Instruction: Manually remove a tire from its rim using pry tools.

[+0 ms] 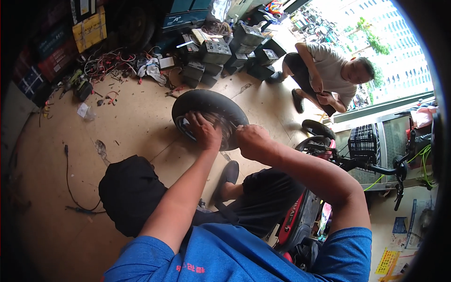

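A wheel with a black tyre (217, 100) stands tilted on the floor in front of me, its metal rim toward me. My left hand (206, 131) grips the wheel at the rim and hub, fingers spread over it. My right hand (253, 141) is closed in a fist at the tyre's right edge. A thin, light sliver shows beside its fingers, but what it holds is mostly hidden. My dark shoe (230, 172) is just below the wheel.
Batteries (215, 51) are stacked behind the wheel. Tangled cables (108, 63) lie at the back left. A person (324, 70) squats at the far right. A red scooter (293, 218) is beside my right leg, near a black basket (364, 141). A black cord (69, 176) lies left.
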A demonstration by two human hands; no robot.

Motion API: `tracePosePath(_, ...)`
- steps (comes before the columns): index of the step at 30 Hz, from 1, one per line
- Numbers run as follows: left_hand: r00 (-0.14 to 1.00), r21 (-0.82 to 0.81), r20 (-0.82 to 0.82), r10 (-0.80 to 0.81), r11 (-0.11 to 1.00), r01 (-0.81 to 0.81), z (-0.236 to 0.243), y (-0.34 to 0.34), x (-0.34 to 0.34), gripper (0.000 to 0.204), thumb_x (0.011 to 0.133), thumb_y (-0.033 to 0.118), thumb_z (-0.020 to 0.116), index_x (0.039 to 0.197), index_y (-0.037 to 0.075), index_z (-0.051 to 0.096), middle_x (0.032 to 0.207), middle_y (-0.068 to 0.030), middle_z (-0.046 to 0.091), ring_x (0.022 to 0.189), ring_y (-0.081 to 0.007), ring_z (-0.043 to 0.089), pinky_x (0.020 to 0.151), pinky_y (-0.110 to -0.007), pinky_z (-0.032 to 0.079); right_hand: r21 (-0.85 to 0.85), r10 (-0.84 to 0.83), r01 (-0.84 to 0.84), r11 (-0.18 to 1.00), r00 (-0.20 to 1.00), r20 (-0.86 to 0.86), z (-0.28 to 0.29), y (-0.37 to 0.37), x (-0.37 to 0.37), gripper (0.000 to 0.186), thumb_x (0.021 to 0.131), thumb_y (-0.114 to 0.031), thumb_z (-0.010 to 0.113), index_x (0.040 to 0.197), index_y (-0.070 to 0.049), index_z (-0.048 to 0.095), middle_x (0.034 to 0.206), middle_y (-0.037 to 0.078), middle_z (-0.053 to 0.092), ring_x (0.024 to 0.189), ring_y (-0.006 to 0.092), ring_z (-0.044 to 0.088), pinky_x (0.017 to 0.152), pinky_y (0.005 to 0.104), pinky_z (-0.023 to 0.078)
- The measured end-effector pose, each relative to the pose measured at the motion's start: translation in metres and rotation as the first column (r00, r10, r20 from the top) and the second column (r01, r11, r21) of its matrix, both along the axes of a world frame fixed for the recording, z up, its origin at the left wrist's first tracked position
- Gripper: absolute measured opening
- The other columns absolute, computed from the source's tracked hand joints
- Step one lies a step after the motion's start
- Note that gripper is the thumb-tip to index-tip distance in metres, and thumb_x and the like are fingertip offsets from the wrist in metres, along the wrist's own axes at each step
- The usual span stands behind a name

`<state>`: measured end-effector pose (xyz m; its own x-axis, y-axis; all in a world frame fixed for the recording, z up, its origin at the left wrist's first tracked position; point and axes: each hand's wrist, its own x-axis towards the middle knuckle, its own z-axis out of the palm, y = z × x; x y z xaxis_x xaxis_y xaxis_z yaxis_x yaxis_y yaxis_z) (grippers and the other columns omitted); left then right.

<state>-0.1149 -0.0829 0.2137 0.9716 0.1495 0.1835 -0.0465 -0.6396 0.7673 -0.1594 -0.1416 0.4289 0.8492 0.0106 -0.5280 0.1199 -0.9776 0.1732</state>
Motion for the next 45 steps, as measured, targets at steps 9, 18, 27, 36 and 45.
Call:
tracePosePath(9, 0.886, -0.26, -0.276, 0.373, 0.858, -0.442, -0.028, -0.037, -0.014, 0.047, 0.087, 0.04, 0.074, 0.105, -0.003, 0.069, 0.105, -0.0255, 0.069, 0.102, -0.0437, 0.065, 0.092, -0.049, 0.052, -0.037, 0.176, -0.192, 0.981, 0.951, -0.256, -0.003, 0.051, 0.029, 0.014, 0.071, -0.008, 0.068, 0.082, -0.002, 0.075, 0.084, 0.018, 0.073, 0.083, 0.0359, 0.073, 0.072, 0.0442, 0.059)
tracePosePath(18, 0.984, -0.423, -0.158, 0.089, 0.894, -0.148, -0.026, 0.003, 0.001, 0.038, 0.094, 0.035, 0.066, 0.095, -0.003, 0.071, 0.097, -0.026, 0.069, 0.093, -0.0442, 0.065, 0.084, -0.05, 0.052, 0.03, 0.123, -0.123, 0.992, 0.887, -0.446, 0.03, 0.031, 0.097, 0.021, 0.072, -0.018, 0.069, 0.073, 0.002, 0.074, 0.067, 0.017, 0.069, 0.063, 0.0276, 0.07, 0.062, 0.0391, 0.055)
tracePosePath(27, 0.973, -0.202, -0.155, -0.17, 0.97, 0.138, -0.036, 0.014, 0.009, 0.036, 0.093, 0.029, 0.067, 0.083, -0.006, 0.064, 0.101, -0.0287, 0.064, 0.095, -0.0454, 0.062, 0.087, -0.051, 0.05, 0.253, 0.134, -0.023, 0.967, 0.892, -0.431, 0.045, -0.048, 0.088, 0.029, 0.084, -0.022, 0.078, 0.099, 0.001, 0.069, 0.081, 0.016, 0.069, 0.072, 0.0268, 0.066, 0.071, 0.042, 0.052)
tracePosePath(36, 0.865, -0.372, -0.131, -0.485, 0.833, 0.41, -0.038, 0.077, 0.045, 0.029, 0.093, 0.025, 0.064, 0.1, -0.002, 0.069, 0.107, -0.0294, 0.064, 0.096, -0.0462, 0.063, 0.086, -0.049, 0.052, 0.566, 0.074, 0.174, 0.806, 0.919, -0.388, 0.003, -0.12, 0.049, 0.034, 0.089, -0.012, 0.071, 0.121, 0.0, 0.065, 0.101, 0.015, 0.074, 0.091, 0.0266, 0.072, 0.082, 0.0391, 0.057)
tracePosePath(45, 0.769, -0.429, -0.23, -0.597, 0.771, 0.47, -0.029, 0.093, 0.097, 0.03, 0.096, 0.029, 0.064, 0.098, 0.0, 0.069, 0.094, -0.0221, 0.069, 0.085, -0.0374, 0.065, 0.081, -0.041, 0.051, 0.396, 0.062, -0.002, 0.918, 0.988, -0.139, -0.056, -0.125, 0.031, 0.019, 0.091, -0.018, 0.064, 0.104, -0.009, 0.072, 0.091, 0.017, 0.072, 0.086, 0.0385, 0.069, 0.076, 0.0465, 0.056)
